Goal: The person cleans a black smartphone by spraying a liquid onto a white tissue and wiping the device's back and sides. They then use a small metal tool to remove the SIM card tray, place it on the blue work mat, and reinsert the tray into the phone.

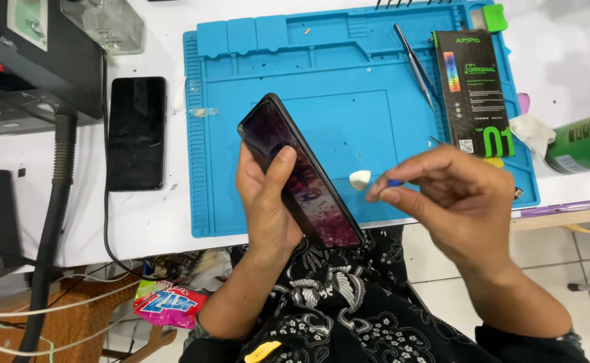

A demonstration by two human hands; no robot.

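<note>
My left hand (268, 202) grips a dark smartphone (301, 171), tilted on its long edge over the front of the blue work mat (348, 114), thumb pressed on the glossy screen. To the right, my right hand (456, 195) pinches a small blue-tipped tool (394, 182) between thumb and fingers, its tip pointing left toward the phone. A small white pick (360, 179) lies on the mat between the phone and the tool tip.
A second black phone (137, 132) lies face up left of the mat. Metal tweezers (414, 65) and a black box (473, 84) rest on the mat's right side. A green bottle (584, 142) lies at far right. Equipment with a black hose (56, 202) stands at left.
</note>
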